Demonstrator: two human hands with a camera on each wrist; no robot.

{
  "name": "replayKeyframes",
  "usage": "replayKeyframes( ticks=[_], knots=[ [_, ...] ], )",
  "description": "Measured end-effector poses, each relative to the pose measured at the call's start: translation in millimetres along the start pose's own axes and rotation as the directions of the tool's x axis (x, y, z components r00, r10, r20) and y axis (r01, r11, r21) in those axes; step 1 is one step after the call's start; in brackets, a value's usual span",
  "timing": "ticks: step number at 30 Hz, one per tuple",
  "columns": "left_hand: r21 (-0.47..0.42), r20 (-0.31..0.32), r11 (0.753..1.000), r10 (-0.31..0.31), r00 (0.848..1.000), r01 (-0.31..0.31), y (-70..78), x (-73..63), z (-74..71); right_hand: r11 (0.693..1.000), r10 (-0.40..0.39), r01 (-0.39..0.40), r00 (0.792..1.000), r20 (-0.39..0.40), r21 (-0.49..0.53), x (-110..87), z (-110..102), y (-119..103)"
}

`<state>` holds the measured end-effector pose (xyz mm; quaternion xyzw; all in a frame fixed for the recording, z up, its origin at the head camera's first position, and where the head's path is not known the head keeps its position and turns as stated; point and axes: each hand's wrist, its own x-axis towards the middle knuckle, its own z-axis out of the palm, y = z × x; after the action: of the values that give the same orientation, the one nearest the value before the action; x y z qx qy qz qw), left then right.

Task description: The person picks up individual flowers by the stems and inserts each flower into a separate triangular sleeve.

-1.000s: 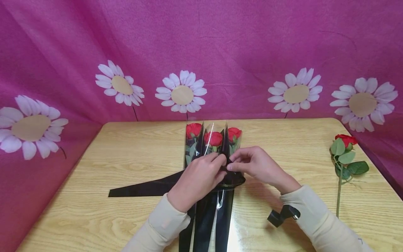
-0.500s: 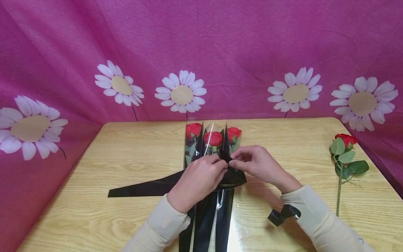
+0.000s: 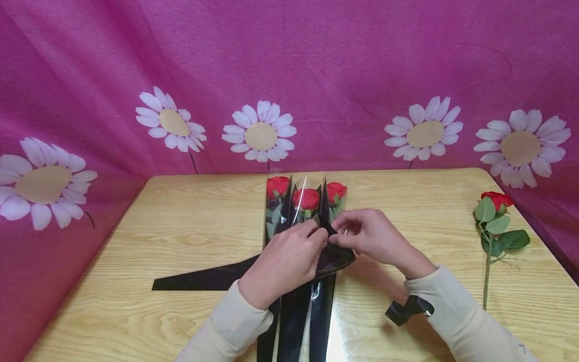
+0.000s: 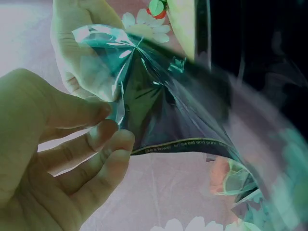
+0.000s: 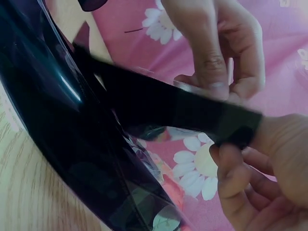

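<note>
A black flower sleeve with clear film lies crosswise over several wrapped red roses, its narrow end pointing left. My left hand pinches the film at the sleeve's wide end; in the left wrist view, thumb and fingertips meet on the crumpled clear edge. Facing it, my right hand pinches the same wide end between thumb and fingers. The right wrist view has the black end held by my right hand, with my left thumb beside it. Beneath lie red roses in black and clear sleeves, partly hidden by my hands.
One unwrapped red rose with green leaves lies at the table's right side. A black curled strip hangs by my right cuff. The wooden table is bordered by a pink cloth printed with daisies.
The crosswise sleeve's narrow left end has shifted slightly toward me, and its wide end is tilted a little more. Both hands stay at the wide end with small finger movements.
</note>
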<state>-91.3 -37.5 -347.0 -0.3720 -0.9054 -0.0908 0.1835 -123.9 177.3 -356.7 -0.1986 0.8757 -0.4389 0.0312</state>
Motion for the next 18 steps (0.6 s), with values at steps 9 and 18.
replayKeyframes(
  ticks=[9, 18],
  knots=[
    [0.025, 0.002, 1.000, 0.011, 1.000, -0.011, 3.5, -0.7, -4.7, 0.996, -0.024, 0.020, 0.999, -0.045, -0.093, -0.8, 1.3, -3.7],
    [-0.013, 0.013, 1.000, -0.008, 1.000, 0.008, 2.6, 0.0, -5.8, 0.990, -0.026, 0.013, 0.996, -0.091, -0.138, -1.1, 2.6, -6.6]
  ],
)
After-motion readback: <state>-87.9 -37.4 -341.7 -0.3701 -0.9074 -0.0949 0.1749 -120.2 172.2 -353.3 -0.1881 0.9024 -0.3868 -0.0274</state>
